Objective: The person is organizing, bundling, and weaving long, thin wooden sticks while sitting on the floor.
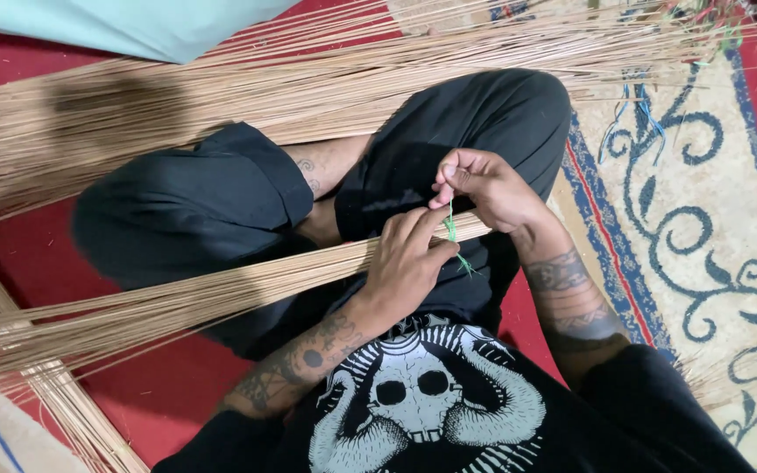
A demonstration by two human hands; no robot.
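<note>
Left hand (405, 263) grips stick bundle (177, 302) — right hand (488, 188) pinches green string (454, 235).

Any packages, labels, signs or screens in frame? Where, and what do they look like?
No packages, labels, signs or screens.
Nearest to one: shirt graphic, bottom centre, white horned skull on black.
Hands: left hand grips a bundle of thin tan sticks; right hand pinches a green string.

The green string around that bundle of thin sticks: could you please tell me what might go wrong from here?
1. The green string is thin and pinched only by the right hand; it could slip or snap.
2. The left hand grips the stick bundle at one end only; the long free ends may splay.
3. Loose sticks behind could get caught up.
</note>
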